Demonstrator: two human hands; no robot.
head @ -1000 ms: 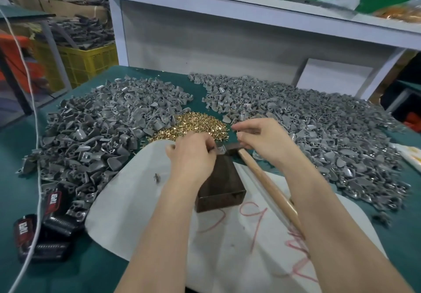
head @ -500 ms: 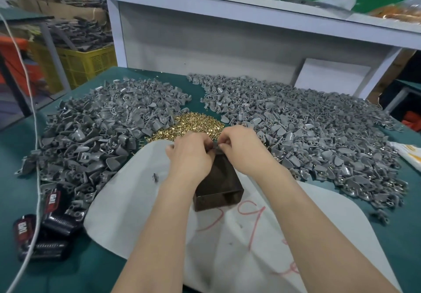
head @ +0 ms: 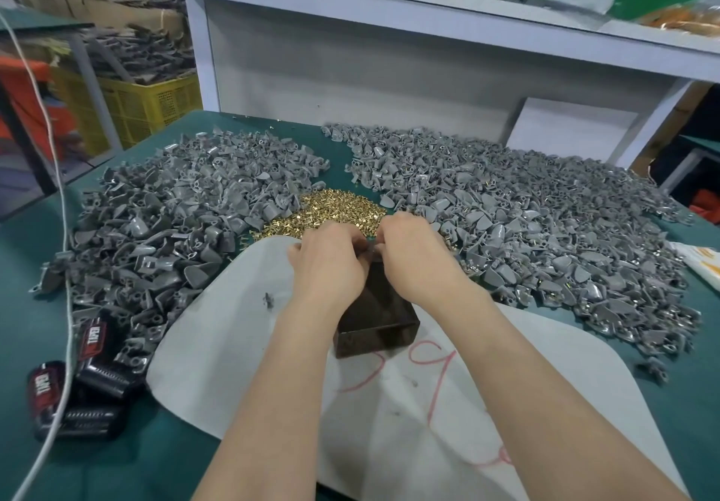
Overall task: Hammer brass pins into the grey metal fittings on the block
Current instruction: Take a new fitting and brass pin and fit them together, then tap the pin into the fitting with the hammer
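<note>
Centre frame: left hand (head: 329, 263) and right hand (head: 415, 255) meet at the far edge of a dark block (head: 376, 317) on the green table (head: 23, 305). The left pinches a small grey fitting (head: 371, 253); the right's grip is hidden — I cannot tell. Brass pins (head: 331, 214) lie just beyond, between two large heaps of fittings (head: 175, 220). No hammer shows — probably a pin is being seated, with much left.

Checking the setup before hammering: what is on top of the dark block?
The left hand and right hand meet over the block's far top edge, fingers pinching a small grey fitting. The hands hide whether a pin is there.
</note>
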